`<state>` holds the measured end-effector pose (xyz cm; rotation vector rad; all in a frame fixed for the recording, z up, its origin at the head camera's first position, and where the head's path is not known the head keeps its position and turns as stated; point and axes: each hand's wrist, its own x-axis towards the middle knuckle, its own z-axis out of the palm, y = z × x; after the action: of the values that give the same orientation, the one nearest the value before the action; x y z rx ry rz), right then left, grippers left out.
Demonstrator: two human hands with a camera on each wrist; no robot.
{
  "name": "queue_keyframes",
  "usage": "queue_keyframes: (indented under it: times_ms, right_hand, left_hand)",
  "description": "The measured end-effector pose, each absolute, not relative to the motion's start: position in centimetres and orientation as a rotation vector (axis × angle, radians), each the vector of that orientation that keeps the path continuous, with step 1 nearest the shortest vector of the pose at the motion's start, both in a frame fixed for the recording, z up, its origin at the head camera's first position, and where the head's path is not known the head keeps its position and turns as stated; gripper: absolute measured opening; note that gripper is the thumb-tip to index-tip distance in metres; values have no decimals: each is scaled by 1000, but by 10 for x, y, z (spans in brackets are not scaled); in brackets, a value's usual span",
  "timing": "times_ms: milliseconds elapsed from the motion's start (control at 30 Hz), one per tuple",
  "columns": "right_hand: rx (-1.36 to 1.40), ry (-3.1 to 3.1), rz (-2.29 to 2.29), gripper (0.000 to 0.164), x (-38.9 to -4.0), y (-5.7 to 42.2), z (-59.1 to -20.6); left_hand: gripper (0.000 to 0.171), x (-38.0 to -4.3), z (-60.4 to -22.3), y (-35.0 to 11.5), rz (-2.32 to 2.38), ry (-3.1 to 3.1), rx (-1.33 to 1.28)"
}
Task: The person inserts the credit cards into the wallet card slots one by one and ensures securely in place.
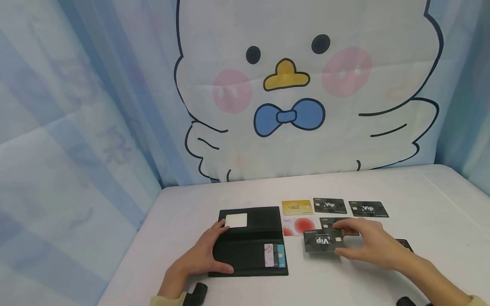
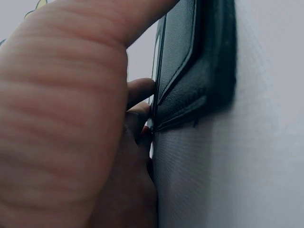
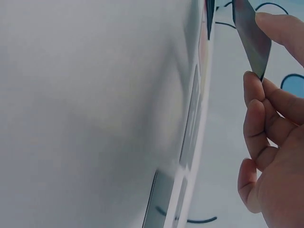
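A black card holder lies unfolded on the table. It has a white card in its upper half and a pink-flowered card beside a blue card in its lower half. My left hand rests along its left side, thumb low and fingers near the white card. In the left wrist view, part of the holder shows behind the hand. My right hand pinches a black Vip card between thumb and fingers, above the table. The right wrist view shows this card edge-on.
Right of the holder lie a gold card, a card with red circles and black Vip cards. Another black card is partly behind the right hand. One more dark card peeks out beside the right wrist.
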<state>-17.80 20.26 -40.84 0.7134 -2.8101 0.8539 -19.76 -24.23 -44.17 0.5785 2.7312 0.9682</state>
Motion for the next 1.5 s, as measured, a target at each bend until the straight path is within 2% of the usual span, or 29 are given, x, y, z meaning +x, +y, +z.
queue_keyframes:
  times_ms: [300, 667, 1500]
  right_hand:
    - [810, -2837, 977, 56, -182, 169, -404]
    - [950, -2727, 976, 46, -184, 137, -412]
    - [966, -2739, 1004, 45, -186, 106, -413]
  left_hand:
    - [110, -199, -442, -243, 969, 2723, 579]
    - [111, -199, -443, -243, 973, 2721, 577]
    - [111, -199, -442, -243, 979, 2718, 580]
